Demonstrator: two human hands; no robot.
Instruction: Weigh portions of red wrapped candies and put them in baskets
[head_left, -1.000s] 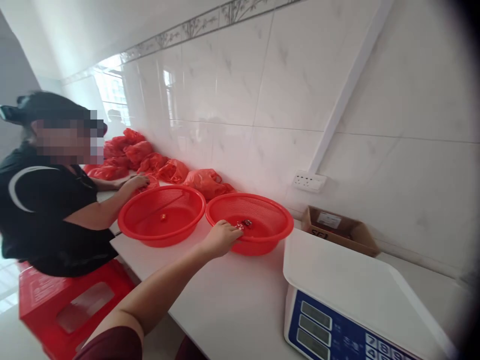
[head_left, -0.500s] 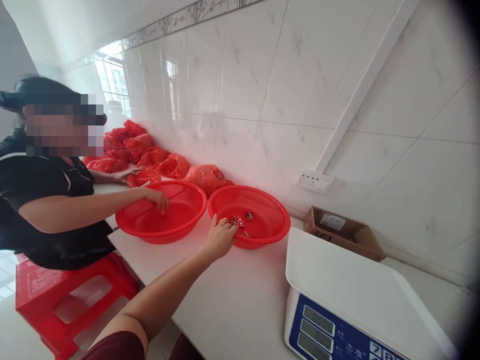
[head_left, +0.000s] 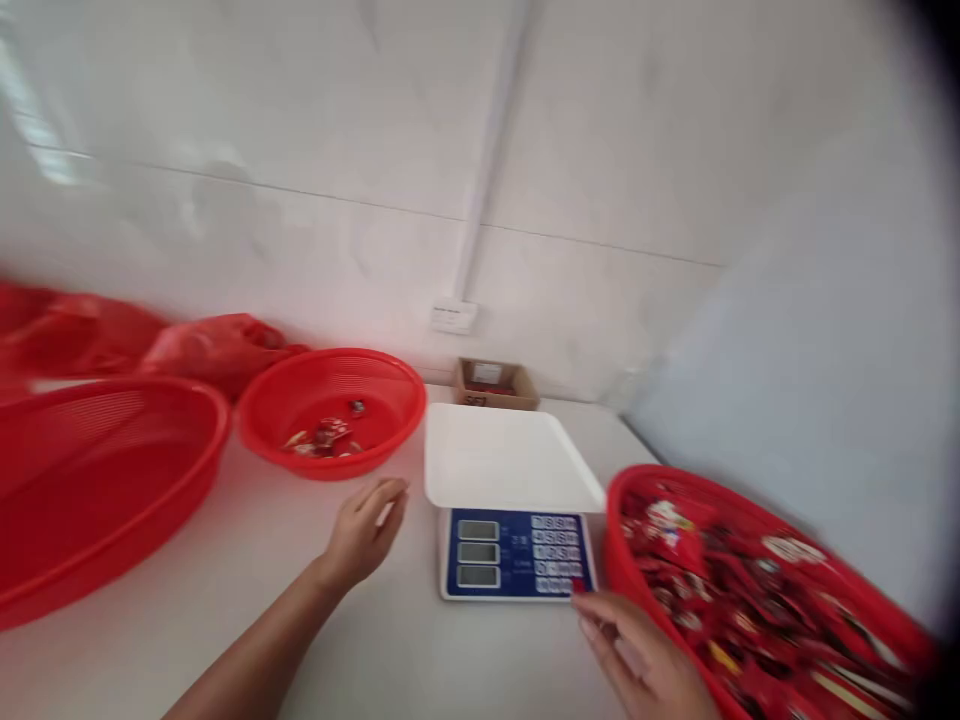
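My left hand hovers over the white counter with fingers loosely apart and nothing in it, between the middle red basket and the scale. That basket holds a few small wrapped sweets. My right hand is at the lower right, fingers stretched out, empty, touching the rim of a red basket heaped with several wrapped sweets. Its fingertips are just below the scale's blue keypad. The picture is blurred by motion.
A large red basket sits at the left, red plastic bags behind it along the tiled wall. A small cardboard box stands behind the scale, under a wall socket.
The view has swung right. My left hand has left the basket of sweets and drawn back over the counter. My right hand and the full basket have come into view; the other person has gone from view.
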